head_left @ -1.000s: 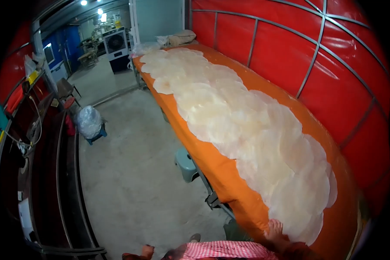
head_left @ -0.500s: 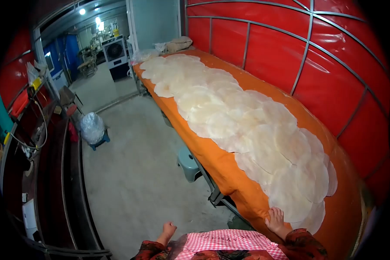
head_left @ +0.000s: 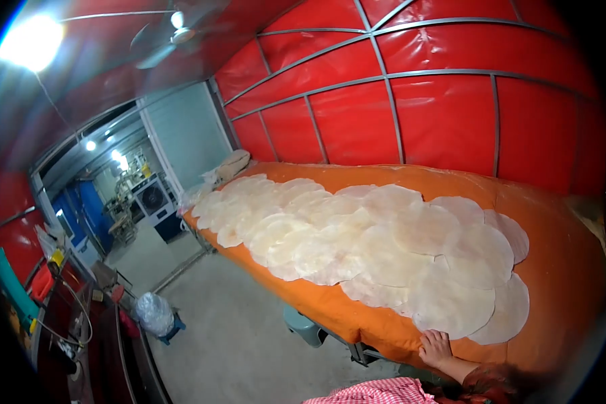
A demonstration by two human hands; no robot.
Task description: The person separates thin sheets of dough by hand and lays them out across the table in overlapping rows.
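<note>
Many thin, round, pale sheets (head_left: 384,249) lie overlapping along the long orange-covered table (head_left: 262,279); they look like flat dough rounds. My right hand (head_left: 436,348) rests on the orange cloth at the near edge of the table. Its fingers lie flat, pointing toward the closest round (head_left: 453,306), and nothing is seen in them. I cannot tell whether the fingertips touch that round. My left hand is outside the view. Part of a pink checked apron (head_left: 377,392) shows at the bottom.
A grey-green stool (head_left: 303,326) stands partly under the table. On the left are a cluttered dark shelf unit (head_left: 108,337) and a plastic-wrapped bundle (head_left: 155,313) on a blue stool. A red sheet wall (head_left: 444,114) backs the table. Beyond the doorway stands a large cooler (head_left: 156,205).
My view has tilted up and turned, bringing the ceiling fan and a bright lamp into sight. My left hand has left the view. My right hand stays at the table edge.
</note>
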